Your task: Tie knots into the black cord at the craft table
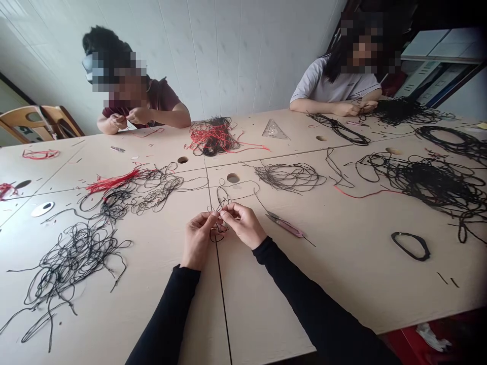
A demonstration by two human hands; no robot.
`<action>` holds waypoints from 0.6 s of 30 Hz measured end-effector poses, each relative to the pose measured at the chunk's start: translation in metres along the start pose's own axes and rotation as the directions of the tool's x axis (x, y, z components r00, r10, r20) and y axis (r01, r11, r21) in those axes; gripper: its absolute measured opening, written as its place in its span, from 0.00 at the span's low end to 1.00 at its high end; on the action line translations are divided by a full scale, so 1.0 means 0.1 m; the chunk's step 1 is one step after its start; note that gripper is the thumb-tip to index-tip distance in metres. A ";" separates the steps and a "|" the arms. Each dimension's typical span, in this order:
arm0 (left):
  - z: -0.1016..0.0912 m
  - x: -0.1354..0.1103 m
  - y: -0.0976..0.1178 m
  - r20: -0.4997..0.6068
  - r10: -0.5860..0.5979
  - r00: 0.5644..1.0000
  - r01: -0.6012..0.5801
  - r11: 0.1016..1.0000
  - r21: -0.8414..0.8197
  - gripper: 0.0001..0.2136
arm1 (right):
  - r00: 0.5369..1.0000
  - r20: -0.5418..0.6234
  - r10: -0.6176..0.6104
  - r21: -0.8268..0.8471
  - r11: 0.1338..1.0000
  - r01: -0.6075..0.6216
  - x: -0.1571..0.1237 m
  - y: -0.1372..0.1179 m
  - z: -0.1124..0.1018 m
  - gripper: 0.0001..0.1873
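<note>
My left hand (198, 238) and my right hand (243, 223) meet at the middle of the table, both in black sleeves. Each pinches a thin black cord (217, 205) that loops up between the fingertips and trails back toward the table's centre. Just right of my right hand lie small pink-handled scissors (286, 225), flat on the table.
Tangles of black cord lie at the left (72, 258), centre (289, 176) and right (429, 182), with red cord piles (213, 137) further back. A black loop (411, 246) sits at the right. Two other people work cords at the far side of the table (342, 284).
</note>
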State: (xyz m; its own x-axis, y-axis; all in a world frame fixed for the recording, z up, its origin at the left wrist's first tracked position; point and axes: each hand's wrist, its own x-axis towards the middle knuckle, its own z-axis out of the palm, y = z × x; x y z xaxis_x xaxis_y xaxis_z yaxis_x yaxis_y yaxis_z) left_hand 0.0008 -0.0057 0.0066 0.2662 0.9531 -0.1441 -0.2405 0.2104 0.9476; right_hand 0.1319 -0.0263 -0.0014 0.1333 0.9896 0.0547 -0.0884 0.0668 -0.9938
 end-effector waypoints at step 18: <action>-0.03 0.06 -0.02 -0.133 0.002 0.991 -0.025 0.984 -0.175 0.15 | 0.929 -0.316 -0.193 -0.414 0.909 0.048 -0.01 -0.07 -0.13 0.21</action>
State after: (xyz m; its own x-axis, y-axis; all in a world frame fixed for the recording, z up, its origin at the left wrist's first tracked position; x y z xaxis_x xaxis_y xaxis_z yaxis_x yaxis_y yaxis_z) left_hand -0.0004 -0.0002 0.0025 0.1389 0.9740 -0.1792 -0.4070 0.2211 0.8863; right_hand 0.1447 -0.0297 0.0042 0.4525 0.8662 0.2120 0.3349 0.0552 -0.9406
